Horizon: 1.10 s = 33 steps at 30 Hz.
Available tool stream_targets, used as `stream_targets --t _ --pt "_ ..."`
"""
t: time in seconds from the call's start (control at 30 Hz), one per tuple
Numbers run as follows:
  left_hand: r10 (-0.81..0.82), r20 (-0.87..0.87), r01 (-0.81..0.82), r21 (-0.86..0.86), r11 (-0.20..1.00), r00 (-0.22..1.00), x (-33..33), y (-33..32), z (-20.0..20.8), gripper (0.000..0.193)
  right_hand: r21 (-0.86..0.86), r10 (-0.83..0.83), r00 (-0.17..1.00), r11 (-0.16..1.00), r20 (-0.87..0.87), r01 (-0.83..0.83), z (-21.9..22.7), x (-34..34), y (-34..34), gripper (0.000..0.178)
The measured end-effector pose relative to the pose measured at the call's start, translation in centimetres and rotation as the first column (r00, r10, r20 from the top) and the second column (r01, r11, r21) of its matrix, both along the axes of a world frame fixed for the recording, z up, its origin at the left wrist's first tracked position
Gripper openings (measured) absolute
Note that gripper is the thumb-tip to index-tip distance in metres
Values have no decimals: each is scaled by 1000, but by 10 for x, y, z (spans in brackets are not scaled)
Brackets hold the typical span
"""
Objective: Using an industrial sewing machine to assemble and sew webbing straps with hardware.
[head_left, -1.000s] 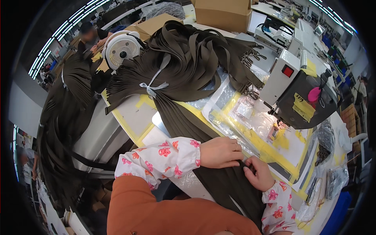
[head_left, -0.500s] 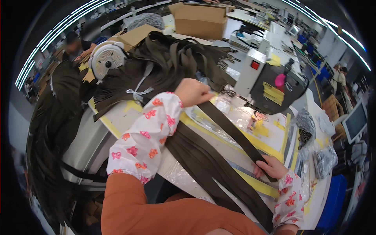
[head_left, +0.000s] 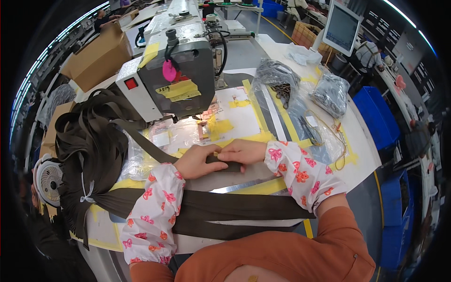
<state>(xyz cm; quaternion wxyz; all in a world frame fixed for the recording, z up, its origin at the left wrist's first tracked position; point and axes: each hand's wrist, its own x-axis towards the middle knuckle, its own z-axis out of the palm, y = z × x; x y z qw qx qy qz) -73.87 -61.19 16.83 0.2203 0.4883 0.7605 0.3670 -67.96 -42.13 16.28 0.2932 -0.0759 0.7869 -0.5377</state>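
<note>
In front of the sewing machine [head_left: 181,70], both hands meet at one end of a dark olive strap [head_left: 148,146]. My left hand [head_left: 199,160] grips it with the thumb on top, and my right hand [head_left: 244,152] pinches its end close beside. The fingers partly cover that end. From my left hand the strap runs back to a heap of looped straps [head_left: 89,131] on the left, tied with a white ribbon [head_left: 86,190]. Several more straps [head_left: 244,205] lie flat along the table's near edge, passing under my left sleeve.
A small white fan [head_left: 48,181] stands at the left, with an open cardboard box [head_left: 101,56] behind. To the right lie plastic bags of dark parts [head_left: 330,94] and a yellowish cord [head_left: 342,155]. Beyond are a screen [head_left: 340,28] and blue bins [head_left: 376,115]. Yellow tape marks the tabletop.
The view has swung to the right. My hands, formerly far apart along the strap, are now together at its end, below the sewing machine's front.
</note>
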Motion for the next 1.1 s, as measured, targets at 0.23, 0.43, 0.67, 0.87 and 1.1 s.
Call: stream_targets --t 0.23,0.43,0.67,0.87,1.1 --pt "146 50 -150 71 986 988 -16 -7 -19 23 538 66 543 280 -837 795 -28 -66 147 13" --pt "58 -176 -58 6 998 983 -22 -16 -27 34 564 320 514 81 -796 822 -71 -114 199 14" --pt "142 -193 -110 170 979 971 -17 -21 -33 27 681 193 654 168 -731 712 -71 -121 202 13" --pt "162 -238 -100 252 963 958 -19 -18 -38 23 667 148 659 316 -737 675 -56 -94 211 13" --pt "430 -190 -305 463 832 883 -16 -16 -28 22 -61 -359 875 931 -325 359 -16 -27 82 10"
